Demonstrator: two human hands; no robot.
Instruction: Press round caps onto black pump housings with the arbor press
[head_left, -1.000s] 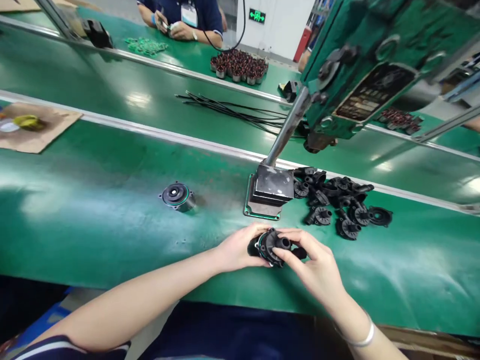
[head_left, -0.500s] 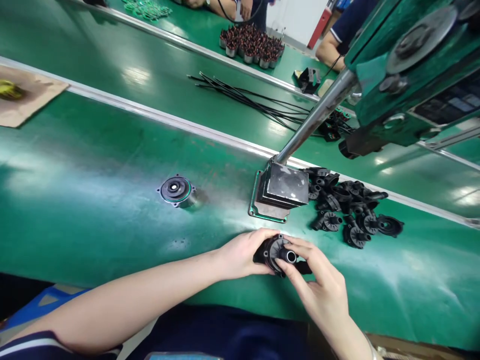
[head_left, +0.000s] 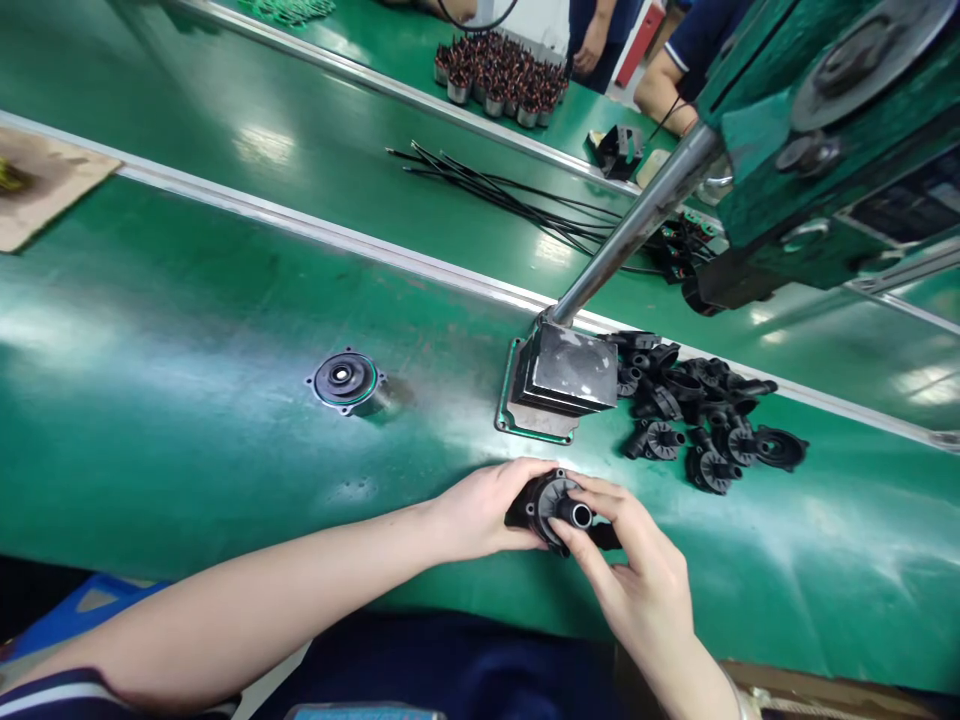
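Both hands are closed around one black pump (head_left: 553, 508) just above the green bench, near its front edge. My left hand (head_left: 487, 508) wraps the body from the left. On the right, the fingers and thumb of my right hand (head_left: 630, 545) grip the ribbed cover beside its round pipe stub, which faces up toward me. Part of the pump is hidden under my fingers. To the left, a pump motor (head_left: 343, 380) with a green sealing ring and a pale centre stands alone on the bench.
A press with a metal block base (head_left: 574, 365), slanted column (head_left: 637, 215) and green head (head_left: 817, 150) stands ahead. Several black pump covers (head_left: 697, 400) lie to its right. Behind are black cables (head_left: 510, 205), copper-topped parts (head_left: 502, 80) and other people's arms (head_left: 660, 90). Cardboard (head_left: 56, 180) lies left.
My hands keep the same grip on the pump, almost unmoved. The view has shifted slightly. In the background, another person's hand has moved to the right.
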